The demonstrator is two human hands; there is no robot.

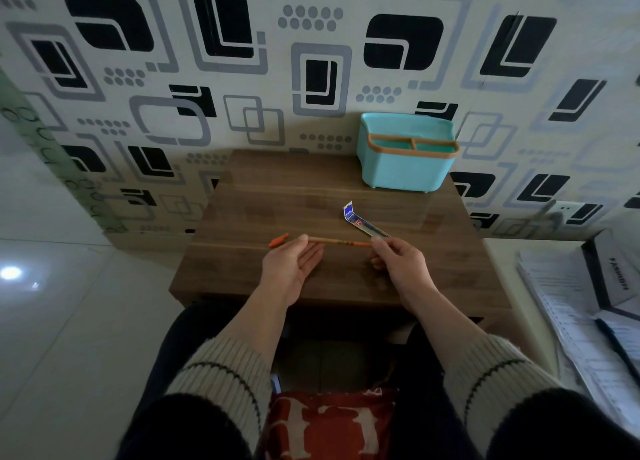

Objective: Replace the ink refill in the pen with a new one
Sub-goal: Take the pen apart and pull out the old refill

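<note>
Pinching orange pen (341,242) in right hand (398,262) fingers | left hand (294,265) flat open, fingertips touching barrel | cap (278,241) beyond left fingertips

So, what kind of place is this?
Probably a room at home: a small wooden table against patterned wallpaper, a teal desk organizer, and a tiled floor.
</note>
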